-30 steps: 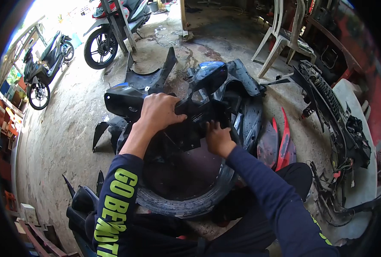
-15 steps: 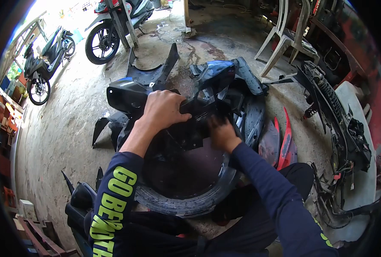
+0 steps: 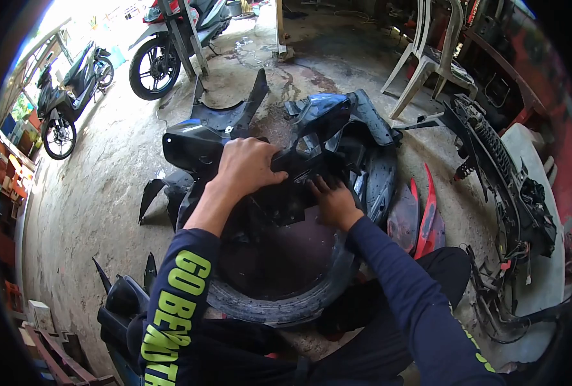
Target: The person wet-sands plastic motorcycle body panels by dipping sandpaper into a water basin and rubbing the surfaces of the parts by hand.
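A black plastic motorcycle body panel (image 3: 279, 202) lies across a round black tub (image 3: 266, 312) of dark water. My left hand (image 3: 250, 166) is closed over the panel's upper edge, thumb pointing right. On the panel's right part rests my right hand (image 3: 336, 202), fingers stretched and slightly apart, their tips dark against the black plastic. I make out nothing held in it. Behind the left hand is another black fairing piece (image 3: 192, 151). A blue-and-black fairing (image 3: 324, 112) leans at the tub's far right side.
Red and dark panels (image 3: 421, 222) lie on the concrete floor right of the tub. A stripped motorcycle frame (image 3: 505, 174) stands further right, near a plastic chair (image 3: 427, 61). Black parts (image 3: 125, 299) sit at lower left. Two motorcycles (image 3: 154, 67) are parked at the back left.
My right hand has shifted slightly and shows sharper, its fingers now visible on the panel where they were blurred. My left hand keeps its grip; the view has tilted a little.
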A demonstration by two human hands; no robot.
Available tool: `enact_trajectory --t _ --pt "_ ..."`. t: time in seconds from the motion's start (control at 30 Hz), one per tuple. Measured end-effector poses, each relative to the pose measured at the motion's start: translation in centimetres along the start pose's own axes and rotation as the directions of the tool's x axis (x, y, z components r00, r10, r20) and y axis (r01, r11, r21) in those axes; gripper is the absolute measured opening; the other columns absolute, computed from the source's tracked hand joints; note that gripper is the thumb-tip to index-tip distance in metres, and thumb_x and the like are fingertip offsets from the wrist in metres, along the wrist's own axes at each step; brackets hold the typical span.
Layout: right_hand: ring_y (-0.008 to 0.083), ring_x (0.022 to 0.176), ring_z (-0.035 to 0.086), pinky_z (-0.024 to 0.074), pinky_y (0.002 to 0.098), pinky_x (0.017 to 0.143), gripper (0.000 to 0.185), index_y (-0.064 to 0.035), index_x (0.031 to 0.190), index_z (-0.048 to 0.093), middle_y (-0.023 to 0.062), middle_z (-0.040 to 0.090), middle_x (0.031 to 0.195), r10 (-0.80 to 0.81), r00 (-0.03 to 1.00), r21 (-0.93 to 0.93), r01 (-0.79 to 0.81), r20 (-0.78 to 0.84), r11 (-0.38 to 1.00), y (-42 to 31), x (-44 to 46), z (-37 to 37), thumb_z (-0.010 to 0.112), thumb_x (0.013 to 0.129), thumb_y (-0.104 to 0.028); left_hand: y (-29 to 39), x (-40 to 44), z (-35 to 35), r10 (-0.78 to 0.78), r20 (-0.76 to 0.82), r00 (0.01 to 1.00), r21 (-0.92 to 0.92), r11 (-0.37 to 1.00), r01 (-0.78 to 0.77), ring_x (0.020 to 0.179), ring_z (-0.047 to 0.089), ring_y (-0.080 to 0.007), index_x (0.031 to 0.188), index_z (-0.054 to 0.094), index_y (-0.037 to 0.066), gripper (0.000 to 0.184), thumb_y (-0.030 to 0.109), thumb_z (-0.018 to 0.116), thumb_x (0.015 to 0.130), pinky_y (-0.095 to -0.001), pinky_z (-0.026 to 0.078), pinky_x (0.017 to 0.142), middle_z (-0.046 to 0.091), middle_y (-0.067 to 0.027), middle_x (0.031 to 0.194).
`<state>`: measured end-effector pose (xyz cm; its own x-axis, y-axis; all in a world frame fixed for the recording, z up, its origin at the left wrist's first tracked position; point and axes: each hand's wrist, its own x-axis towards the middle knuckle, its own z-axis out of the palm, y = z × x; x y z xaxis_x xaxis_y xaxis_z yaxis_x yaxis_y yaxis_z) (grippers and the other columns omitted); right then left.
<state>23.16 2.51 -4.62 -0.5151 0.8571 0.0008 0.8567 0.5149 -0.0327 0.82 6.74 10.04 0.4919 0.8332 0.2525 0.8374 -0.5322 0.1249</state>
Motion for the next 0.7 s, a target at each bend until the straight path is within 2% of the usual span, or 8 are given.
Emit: enact_trajectory --t 0.07,0.1,0.13,0.2,0.3,0.4,0.6,0.7 --pt "0.0353 0.136 0.038 0.0296 0.0487 0.113 0.102 -0.0012 0.144 0.036 0.0217 0.041 0.145 0.035 0.993 0.009 -0.034 -0.112 0.999 0.0 0.9 1.3 0.08 0.061 -0.039 -0.4 0.2 -0.1 -0.005 -0.016 1.0 -0.007 1.0 0.005 0.074 0.068 -0.0304 0.095 0.075 0.009 0.053 0.049 0.081 0.06 -0.0403 0.052 0.07 0.069 -0.0115 0.076" --pt "0.0355 0.137 0.037 0.0292 0.048 0.113 0.098 -0.0003 0.142 0.038 0.0219 0.04 0.146 -0.04 0.995 0.085 0.048 -0.091 0.995 -1.0 0.5 1.1 0.079 0.061 -0.038 -0.4 0.0 0.1 -0.021 -0.023 1.0 -0.019 1.0 0.021 0.074 0.068 -0.0306 0.095 0.075 0.01 0.053 0.048 0.081 0.06 -0.0405 0.052 0.07 0.069 -0.012 0.076" --pt "0.0355 0.137 0.037 0.0292 0.048 0.113 0.098 -0.0003 0.142 0.038 0.0219 0.04 0.146 -0.04 0.995 0.084 0.048 -0.091 0.995 -1.4 -0.6 0.5 0.079 0.061 -0.038 -0.2 0.0 -0.1 -0.021 -0.024 0.999 -0.02 1.0 0.02 0.074 0.068 -0.0306 0.095 0.075 0.01 0.053 0.048 0.081 0.06 -0.0405 0.052 0.07 0.069 -0.012 0.076" --pt "0.0349 0.139 0.035 0.0289 0.0468 0.114 0.096 0.0011 0.142 0.038 0.0215 0.039 0.148 -0.039 0.999 0.272 0.041 -0.012 0.961 -2.1 -2.1 -0.5 0.077 0.063 -0.036 -0.2 -0.2 -0.7 -0.029 0.03 0.999 -0.027 0.999 0.03 0.075 0.068 -0.031 0.095 0.075 0.01 0.053 0.049 0.08 0.06 -0.0411 0.052 0.07 0.069 -0.0126 0.076" --pt "0.0336 0.14 0.032 0.0289 0.0459 0.114 0.096 0.0022 0.142 0.036 0.021 0.037 0.149 -0.02 0.999 0.187 0.014 0.028 0.982 -1.8 -1.0 -0.5 0.075 0.063 -0.035 -0.2 -0.2 0.3 -0.009 -0.01 1.0 -0.023 1.0 0.009 0.076 0.068 -0.0315 0.095 0.074 0.01 0.053 0.049 0.08 0.06 -0.0416 0.052 0.071 0.069 -0.0124 0.075" --pt "0.0326 0.141 0.032 0.0294 0.0482 0.113 0.095 0.0023 0.142 0.036 0.0203 0.037 0.149 -0.043 0.998 0.177 0.052 -0.055 0.983 -0.9 1.2 1.4 0.075 0.064 -0.036 -0.2 0.3 0.0 -0.015 0.002 1.0 -0.007 1.0 0.015 0.076 0.068 -0.0316 0.094 0.074 0.01 0.052 0.049 0.08 0.061 -0.0419 0.052 0.071 0.069 -0.0121 0.075" --pt "0.0314 0.141 0.032 0.0276 0.0517 0.113 0.094 -0.0015 0.144 0.035 0.0191 0.037 0.15 -0.032 0.998 0.167 0.022 0.056 0.986 -1.4 -0.6 -1.1 0.074 0.066 -0.037 0.0 0.3 -0.1 -0.007 0.048 0.999 0.001 1.0 0.007 0.076 0.068 -0.031 0.098 0.074 0.009 0.054 0.048 0.081 0.061 -0.0409 0.052 0.071 0.069 -0.0115 0.075" --pt "0.0312 0.141 0.033 0.0274 0.0512 0.114 0.097 -0.0027 0.145 0.035 0.0181 0.036 0.151 0.004 1.0 0.207 -0.006 0.01 0.978 -1.2 1.9 0.1 0.075 0.066 -0.04 -0.7 -0.1 0.2 0.011 -0.012 1.0 -0.01 1.0 -0.011 0.075 0.067 -0.0314 0.098 0.074 0.01 0.054 0.048 0.081 0.061 -0.0409 0.052 0.071 0.069 -0.0114 0.074"
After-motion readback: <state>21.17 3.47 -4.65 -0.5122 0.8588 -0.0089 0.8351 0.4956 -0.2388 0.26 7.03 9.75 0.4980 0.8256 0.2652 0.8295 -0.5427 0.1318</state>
